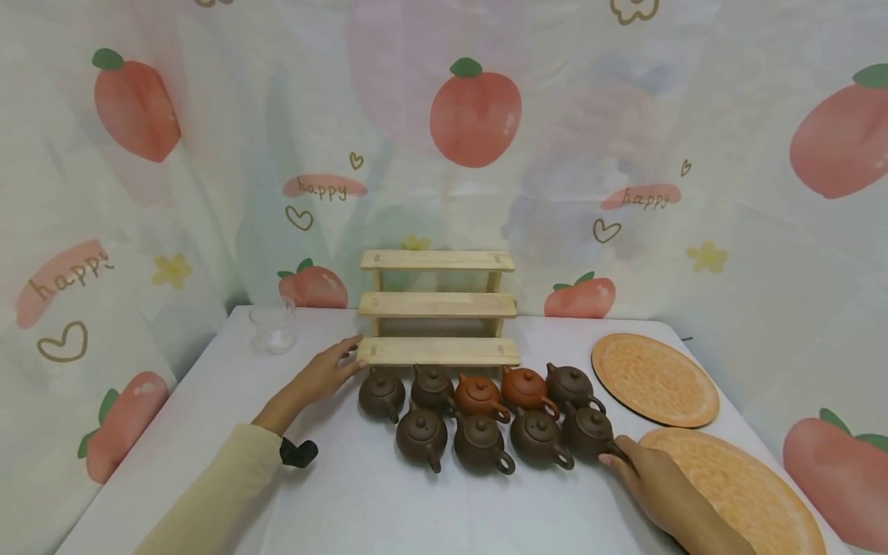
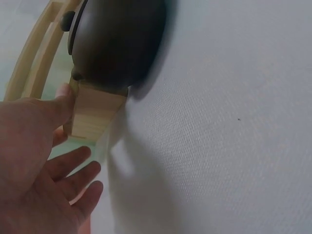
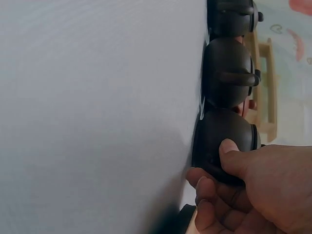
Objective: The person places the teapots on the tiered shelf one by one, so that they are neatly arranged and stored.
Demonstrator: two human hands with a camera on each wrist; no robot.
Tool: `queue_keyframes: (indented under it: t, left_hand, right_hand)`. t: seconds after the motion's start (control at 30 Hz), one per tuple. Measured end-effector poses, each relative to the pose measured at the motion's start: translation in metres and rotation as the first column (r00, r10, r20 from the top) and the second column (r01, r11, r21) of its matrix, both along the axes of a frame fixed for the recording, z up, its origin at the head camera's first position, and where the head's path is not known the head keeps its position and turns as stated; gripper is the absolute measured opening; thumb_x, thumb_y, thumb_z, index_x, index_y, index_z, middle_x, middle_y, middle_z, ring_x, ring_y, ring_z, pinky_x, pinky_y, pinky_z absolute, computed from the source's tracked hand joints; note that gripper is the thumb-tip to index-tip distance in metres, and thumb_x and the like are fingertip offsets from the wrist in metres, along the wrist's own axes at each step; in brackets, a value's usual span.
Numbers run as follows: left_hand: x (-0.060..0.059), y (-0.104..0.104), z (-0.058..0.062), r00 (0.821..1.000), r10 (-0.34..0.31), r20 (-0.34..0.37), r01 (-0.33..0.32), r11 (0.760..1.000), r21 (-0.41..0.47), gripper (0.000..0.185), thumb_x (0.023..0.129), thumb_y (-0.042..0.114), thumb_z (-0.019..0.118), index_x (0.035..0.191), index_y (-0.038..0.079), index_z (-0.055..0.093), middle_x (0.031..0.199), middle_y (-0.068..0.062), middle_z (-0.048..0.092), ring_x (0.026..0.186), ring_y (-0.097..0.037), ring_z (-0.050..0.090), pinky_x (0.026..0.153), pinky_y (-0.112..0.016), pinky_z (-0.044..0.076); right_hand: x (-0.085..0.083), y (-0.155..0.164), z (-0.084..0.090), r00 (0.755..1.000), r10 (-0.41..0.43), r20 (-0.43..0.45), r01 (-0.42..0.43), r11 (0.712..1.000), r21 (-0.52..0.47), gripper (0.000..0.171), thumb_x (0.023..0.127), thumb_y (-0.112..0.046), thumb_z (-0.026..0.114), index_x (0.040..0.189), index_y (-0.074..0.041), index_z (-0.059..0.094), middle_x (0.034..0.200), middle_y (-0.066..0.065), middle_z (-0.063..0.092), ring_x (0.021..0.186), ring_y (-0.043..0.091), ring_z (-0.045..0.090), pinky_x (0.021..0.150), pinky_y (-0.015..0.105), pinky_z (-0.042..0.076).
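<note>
nine teapots point(image 1: 480, 445) stand in two rows on the table point(image 1: 347, 509), near of a three-tiered wooden stand point(image 1: 438, 351); the right hand point(image 1: 655, 479) grips the rightmost dark teapot point(image 1: 586, 430) of the near row; the left hand point(image 1: 322, 378), loosely spread, touches the stand's left end.

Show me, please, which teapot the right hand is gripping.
It is the dark teapot at the right end of the front row; the right hand grips its handle, while no hand holds any of the others.
</note>
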State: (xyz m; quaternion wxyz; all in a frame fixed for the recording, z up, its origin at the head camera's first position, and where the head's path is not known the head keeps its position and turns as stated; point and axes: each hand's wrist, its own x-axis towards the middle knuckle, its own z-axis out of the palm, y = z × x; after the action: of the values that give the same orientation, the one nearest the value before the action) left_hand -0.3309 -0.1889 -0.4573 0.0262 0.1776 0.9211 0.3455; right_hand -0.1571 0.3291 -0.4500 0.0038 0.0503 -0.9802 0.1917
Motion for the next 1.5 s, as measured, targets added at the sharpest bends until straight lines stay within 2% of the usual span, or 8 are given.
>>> queue_keyframes:
  t: [0.13,0.43,0.67,0.83,0.93,1.1,1.3,1.5]
  left_hand:
    - [0.0,0.0,-0.001,1.0,0.013,0.009,-0.013,1.0,0.0,0.064,0.111,0.031,0.057,0.163,0.001,0.034,0.156,-0.032,0.047,0.143,-0.052,0.047,0.117,-0.065,0.039]
    - [-0.003,-0.005,-0.004,1.0,0.01,-0.002,-0.01,1.0,-0.012,0.065,0.111,0.034,0.057,0.163,0.003,0.034,0.155,-0.032,0.048,0.143,-0.05,0.049,0.116,-0.065,0.039]
    - [-0.001,-0.007,-0.002,1.0,0.011,-0.01,-0.012,1.0,-0.018,0.064,0.111,0.033,0.058,0.162,0.003,0.035,0.153,-0.034,0.049,0.142,-0.051,0.05,0.115,-0.066,0.04]
    - [-0.001,-0.007,0.0,1.0,0.007,-0.025,-0.007,1.0,-0.02,0.063,0.111,0.032,0.057,0.162,0.002,0.036,0.151,-0.035,0.051,0.141,-0.051,0.051,0.114,-0.066,0.041]
    - [-0.002,-0.006,0.001,1.0,0.01,-0.029,-0.01,1.0,-0.015,0.062,0.111,0.031,0.058,0.161,0.002,0.036,0.15,-0.035,0.051,0.14,-0.051,0.052,0.114,-0.066,0.041]
    - [-0.003,-0.005,0.0,1.0,0.012,-0.022,-0.012,1.0,-0.019,0.062,0.111,0.031,0.058,0.161,0.001,0.036,0.149,-0.036,0.052,0.138,-0.051,0.053,0.113,-0.066,0.043]
    - [-0.003,-0.004,-0.002,1.0,0.003,-0.008,-0.004,1.0,-0.016,0.062,0.111,0.031,0.058,0.161,0.001,0.037,0.149,-0.036,0.052,0.139,-0.052,0.053,0.114,-0.065,0.042]
    - [-0.004,-0.002,-0.003,1.0,0.006,-0.013,-0.006,1.0,-0.02,0.062,0.111,0.032,0.057,0.161,0.002,0.037,0.149,-0.035,0.053,0.14,-0.05,0.052,0.114,-0.065,0.041]
  right_hand:
    - [0.0,0.0,-0.002,0.999,-0.006,-0.033,0.006,1.0,0.004,0.024,0.106,-0.029,0.066,0.092,-0.014,0.054,0.069,-0.003,0.049,0.065,0.016,0.047,0.059,0.031,0.039]
    - [0.003,0.0,-0.006,0.98,0.022,-0.197,-0.021,1.0,0.007,0.023,0.101,-0.018,0.073,0.089,-0.015,0.054,0.066,-0.006,0.045,0.061,0.011,0.042,0.056,0.028,0.037]
    - [-0.002,-0.002,0.014,0.986,0.021,-0.163,-0.023,1.0,-0.011,0.026,0.105,-0.024,0.067,0.086,-0.017,0.051,0.065,-0.007,0.038,0.059,0.006,0.039,0.056,0.025,0.034]
    - [-0.008,-0.001,0.031,0.95,0.089,-0.3,-0.094,0.996,-0.003,0.026,0.102,-0.016,0.071,0.083,-0.017,0.053,0.065,-0.011,0.043,0.058,-0.001,0.039,0.055,0.024,0.035]
    - [-0.016,-0.003,0.045,0.933,0.134,-0.334,-0.141,0.99,0.003,0.027,0.102,-0.014,0.071,0.083,-0.016,0.052,0.065,-0.012,0.047,0.057,-0.001,0.039,0.053,0.023,0.036]
    - [-0.034,-0.012,0.066,0.937,0.166,-0.307,-0.172,0.985,0.01,0.028,0.105,-0.017,0.067,0.083,-0.015,0.05,0.066,-0.01,0.048,0.054,0.001,0.036,0.052,0.023,0.034]
    - [-0.061,-0.027,0.079,0.936,0.191,-0.296,-0.19,0.981,0.033,0.031,0.107,-0.019,0.065,0.082,-0.014,0.047,0.064,-0.006,0.038,0.056,0.007,0.036,0.054,0.025,0.033]
    - [-0.094,-0.042,0.092,0.919,0.246,-0.307,-0.246,0.968,0.04,0.026,0.106,-0.014,0.066,0.085,-0.009,0.052,0.064,-0.003,0.043,0.057,0.011,0.04,0.055,0.026,0.035]
